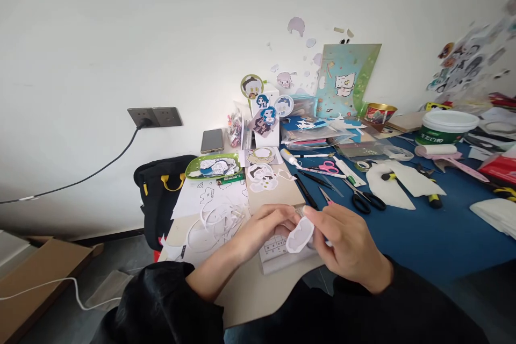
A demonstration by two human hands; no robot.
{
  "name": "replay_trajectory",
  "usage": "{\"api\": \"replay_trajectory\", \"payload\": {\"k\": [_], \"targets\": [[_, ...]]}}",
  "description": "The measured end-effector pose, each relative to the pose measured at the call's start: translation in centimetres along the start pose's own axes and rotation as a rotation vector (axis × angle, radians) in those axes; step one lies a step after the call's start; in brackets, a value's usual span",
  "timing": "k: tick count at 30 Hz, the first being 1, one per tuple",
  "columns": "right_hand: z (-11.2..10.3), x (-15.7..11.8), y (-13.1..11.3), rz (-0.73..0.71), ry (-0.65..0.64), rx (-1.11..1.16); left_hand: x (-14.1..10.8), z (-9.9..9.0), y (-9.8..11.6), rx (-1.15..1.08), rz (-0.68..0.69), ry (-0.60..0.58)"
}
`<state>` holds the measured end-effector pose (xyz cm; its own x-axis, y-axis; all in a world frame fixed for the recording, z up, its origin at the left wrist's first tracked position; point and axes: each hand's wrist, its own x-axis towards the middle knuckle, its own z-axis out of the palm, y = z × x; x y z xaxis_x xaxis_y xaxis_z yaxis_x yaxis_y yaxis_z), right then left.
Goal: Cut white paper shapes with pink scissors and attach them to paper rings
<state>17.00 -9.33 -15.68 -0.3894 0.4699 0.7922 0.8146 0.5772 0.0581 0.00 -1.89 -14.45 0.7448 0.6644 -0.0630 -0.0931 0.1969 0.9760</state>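
A small pale lilac paper cutout (300, 235) with a wavy outline and white border is held up between my hands. My right hand (349, 239) pinches its right side between thumb and fingers. My left hand (274, 220) is closed at its upper left edge, the fingertips partly hidden behind the paper. Below the hands lies a printed sheet (278, 264) on the beige board (245, 293). Curly white paper strips (215, 228) lie left of my left hand. Just beyond the hands are white character cutouts (263, 178) and a black pen (307, 192).
Black-handled scissors (367, 200), pink scissors (328, 166) and a glue bottle (289, 157) lie on the blue tabletop (415, 239). A green tray (193, 168) of cutouts stands back left, near a phone (212, 141). A white-lidded tub (447, 128) stands at right.
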Motion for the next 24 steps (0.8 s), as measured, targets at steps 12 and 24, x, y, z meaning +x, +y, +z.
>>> {"api": "replay_trajectory", "payload": {"k": [12, 24], "targets": [[1.2, 0.8, 0.2, -0.13, -0.041, -0.012, -0.1, -0.5, 0.0, -0.066, -0.087, -0.06], [-0.3, -3.2, 4.5, 0.853, -0.489, -0.112, 0.5, -0.6, -0.6, -0.081, 0.026, 0.077]]}}
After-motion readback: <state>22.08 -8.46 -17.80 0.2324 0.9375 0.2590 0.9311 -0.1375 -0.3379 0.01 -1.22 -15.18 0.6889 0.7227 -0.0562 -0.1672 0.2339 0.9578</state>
